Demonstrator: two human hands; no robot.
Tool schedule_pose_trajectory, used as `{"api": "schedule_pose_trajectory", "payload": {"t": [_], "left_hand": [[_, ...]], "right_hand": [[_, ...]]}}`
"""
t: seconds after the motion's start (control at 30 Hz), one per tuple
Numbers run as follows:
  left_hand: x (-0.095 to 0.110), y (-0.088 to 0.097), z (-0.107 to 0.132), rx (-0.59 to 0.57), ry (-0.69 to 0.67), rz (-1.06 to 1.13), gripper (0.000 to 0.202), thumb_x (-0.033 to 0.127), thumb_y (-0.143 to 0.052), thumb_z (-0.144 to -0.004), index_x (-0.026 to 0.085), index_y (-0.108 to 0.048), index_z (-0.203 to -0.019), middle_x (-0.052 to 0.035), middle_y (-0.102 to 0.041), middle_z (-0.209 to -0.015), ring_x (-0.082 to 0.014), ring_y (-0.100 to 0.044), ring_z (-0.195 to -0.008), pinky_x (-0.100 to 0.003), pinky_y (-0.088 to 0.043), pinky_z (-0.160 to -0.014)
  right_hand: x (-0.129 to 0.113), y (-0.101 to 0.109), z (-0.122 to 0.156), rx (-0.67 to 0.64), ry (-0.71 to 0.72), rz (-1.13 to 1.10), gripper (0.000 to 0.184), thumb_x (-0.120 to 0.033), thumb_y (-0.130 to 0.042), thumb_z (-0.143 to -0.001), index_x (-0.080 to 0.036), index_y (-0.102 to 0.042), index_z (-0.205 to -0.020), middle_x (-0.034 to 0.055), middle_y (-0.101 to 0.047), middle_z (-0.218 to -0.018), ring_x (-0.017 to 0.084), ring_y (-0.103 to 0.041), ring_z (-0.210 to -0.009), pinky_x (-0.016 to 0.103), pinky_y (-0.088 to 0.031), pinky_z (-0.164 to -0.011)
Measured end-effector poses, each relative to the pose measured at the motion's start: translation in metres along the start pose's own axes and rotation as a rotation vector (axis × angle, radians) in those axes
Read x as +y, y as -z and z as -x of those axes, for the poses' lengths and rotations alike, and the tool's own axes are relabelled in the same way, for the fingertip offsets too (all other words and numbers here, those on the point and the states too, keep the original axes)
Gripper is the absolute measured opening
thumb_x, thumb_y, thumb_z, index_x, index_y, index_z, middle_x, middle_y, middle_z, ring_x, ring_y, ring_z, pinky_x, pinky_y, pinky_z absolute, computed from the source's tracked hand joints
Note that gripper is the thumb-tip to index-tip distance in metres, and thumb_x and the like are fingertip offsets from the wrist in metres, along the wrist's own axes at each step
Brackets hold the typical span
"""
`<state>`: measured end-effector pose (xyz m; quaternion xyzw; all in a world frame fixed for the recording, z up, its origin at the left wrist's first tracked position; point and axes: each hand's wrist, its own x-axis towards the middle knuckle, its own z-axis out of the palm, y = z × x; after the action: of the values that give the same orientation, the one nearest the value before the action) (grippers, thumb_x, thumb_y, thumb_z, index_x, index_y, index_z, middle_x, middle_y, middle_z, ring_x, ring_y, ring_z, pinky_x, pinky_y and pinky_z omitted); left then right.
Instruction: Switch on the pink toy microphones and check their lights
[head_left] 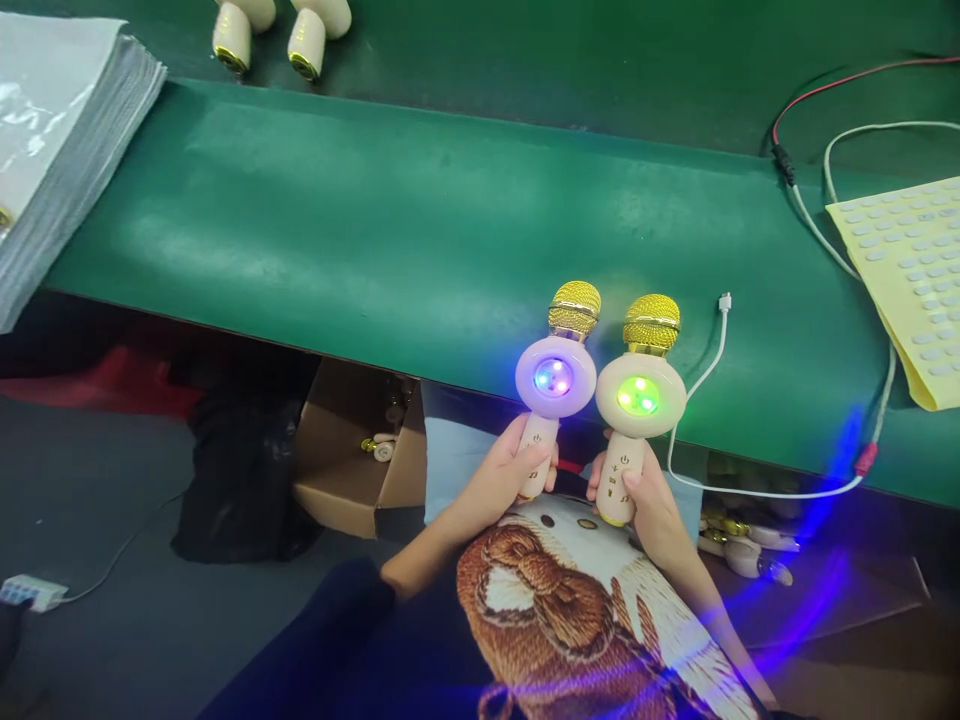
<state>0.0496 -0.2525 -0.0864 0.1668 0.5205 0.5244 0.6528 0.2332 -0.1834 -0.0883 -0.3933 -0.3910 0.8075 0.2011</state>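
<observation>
Two clenched grips: left hand [496, 478] on a karaoke microphone [556, 375], right hand [649, 505] on another microphone [640, 395], over green matting [375, 230].

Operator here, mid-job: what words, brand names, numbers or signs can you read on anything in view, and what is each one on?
No words, brand names or numbers are readable.
Handle of the karaoke microphone in the right hand: a power symbol; the small signs below it are too small to read surely.
Other karaoke microphone in the left hand: nothing readable.
</observation>
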Motion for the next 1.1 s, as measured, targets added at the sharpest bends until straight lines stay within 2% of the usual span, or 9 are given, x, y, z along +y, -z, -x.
{"api": "schedule_pose_trajectory", "payload": {"t": [0.13, 0.3, 0.43, 0.6, 0.73, 0.83, 0.93, 1.03, 1.1], "left_hand": [[-0.001, -0.001, -0.003, 0.030, 0.016, 0.066, 0.028, 0.043, -0.058, -0.087, 0.019, -0.050, -0.098, 0.0029, -0.056, -0.076, -0.0084, -0.054, -0.054, -0.020, -0.037, -0.048], [0.003, -0.004, -0.009, 0.069, 0.085, 0.113, 0.040, 0.056, -0.059, -0.083, 0.017, -0.054, -0.090, 0.0030, -0.056, -0.066, -0.0087, -0.053, -0.047, -0.020, -0.037, -0.044], [0.013, -0.008, -0.010, -0.012, 0.183, 0.210, 0.053, 0.065, -0.056, -0.080, 0.015, -0.059, -0.096, -0.0002, -0.058, -0.066, -0.0115, -0.056, -0.049, -0.019, -0.039, -0.040], [0.034, -0.016, -0.015, -0.052, 0.139, 0.194, 0.049, 0.054, -0.056, -0.086, 0.016, -0.054, -0.116, -0.0006, -0.061, -0.068, -0.0124, -0.059, -0.052, -0.016, -0.036, -0.034], [0.043, -0.018, -0.023, -0.045, 0.141, 0.204, 0.044, 0.049, -0.056, -0.087, 0.018, -0.052, -0.117, 0.0004, -0.060, -0.069, -0.0125, -0.058, -0.052, -0.016, -0.037, -0.032], [0.043, -0.018, -0.026, -0.061, 0.150, 0.226, 0.042, 0.046, -0.056, -0.085, 0.017, -0.053, -0.114, -0.0004, -0.060, -0.070, -0.0129, -0.059, -0.053, -0.016, -0.039, -0.033], [0.040, -0.016, -0.028, -0.073, 0.149, 0.232, 0.039, 0.044, -0.059, -0.081, 0.018, -0.054, -0.109, -0.0004, -0.061, -0.069, -0.0137, -0.059, -0.053, -0.017, -0.039, -0.032], [0.038, -0.013, -0.030, -0.079, 0.161, 0.222, 0.038, 0.045, -0.061, -0.078, 0.017, -0.055, -0.103, -0.0003, -0.062, -0.067, -0.0150, -0.060, -0.052, -0.018, -0.040, -0.030], [0.039, -0.012, -0.033, -0.085, 0.161, 0.230, 0.037, 0.046, -0.062, -0.076, 0.017, -0.055, -0.098, -0.0006, -0.062, -0.066, -0.0148, -0.059, -0.050, -0.019, -0.041, -0.030]], "right_hand": [[0.004, 0.003, -0.008, 0.067, 0.034, 0.008, 0.038, -0.050, -0.060, -0.086, -0.024, -0.051, -0.113, -0.0011, -0.062, -0.075, 0.013, -0.057, -0.060, 0.024, -0.050, -0.054], [-0.004, 0.002, -0.011, 0.108, 0.009, 0.004, 0.041, -0.055, -0.064, -0.080, -0.021, -0.055, -0.100, -0.0022, -0.062, -0.061, 0.013, -0.056, -0.048, 0.022, -0.046, -0.044], [-0.024, 0.000, -0.012, 0.086, -0.059, -0.036, 0.048, -0.063, -0.056, -0.083, -0.020, -0.054, -0.105, -0.0013, -0.064, -0.061, 0.014, -0.059, -0.045, 0.023, -0.046, -0.042], [-0.051, 0.003, -0.032, 0.046, -0.086, 0.078, 0.050, -0.063, -0.053, -0.083, -0.018, -0.052, -0.107, 0.0029, -0.070, -0.067, 0.017, -0.063, -0.046, 0.025, -0.047, -0.043], [-0.060, 0.004, -0.046, 0.038, -0.086, 0.107, 0.051, -0.060, -0.056, -0.082, -0.018, -0.050, -0.108, 0.0034, -0.072, -0.070, 0.016, -0.064, -0.046, 0.024, -0.047, -0.042], [-0.060, 0.003, -0.048, 0.032, -0.065, 0.085, 0.052, -0.058, -0.061, -0.076, -0.018, -0.049, -0.106, 0.0009, -0.070, -0.067, 0.016, -0.062, -0.044, 0.023, -0.046, -0.040], [-0.058, 0.002, -0.048, 0.060, -0.080, 0.099, 0.044, -0.054, -0.058, -0.076, -0.019, -0.049, -0.102, 0.0001, -0.068, -0.063, 0.016, -0.061, -0.043, 0.024, -0.043, -0.039], [-0.061, -0.001, -0.046, 0.086, -0.121, 0.230, 0.042, -0.058, -0.048, -0.082, -0.020, -0.048, -0.100, 0.0016, -0.068, -0.064, 0.019, -0.062, -0.048, 0.028, -0.045, -0.045], [-0.067, -0.004, -0.042, 0.142, -0.100, 0.506, 0.040, -0.060, -0.041, -0.087, -0.021, -0.051, -0.093, 0.0030, -0.067, -0.067, 0.021, -0.062, -0.057, 0.030, -0.044, -0.051]]}}
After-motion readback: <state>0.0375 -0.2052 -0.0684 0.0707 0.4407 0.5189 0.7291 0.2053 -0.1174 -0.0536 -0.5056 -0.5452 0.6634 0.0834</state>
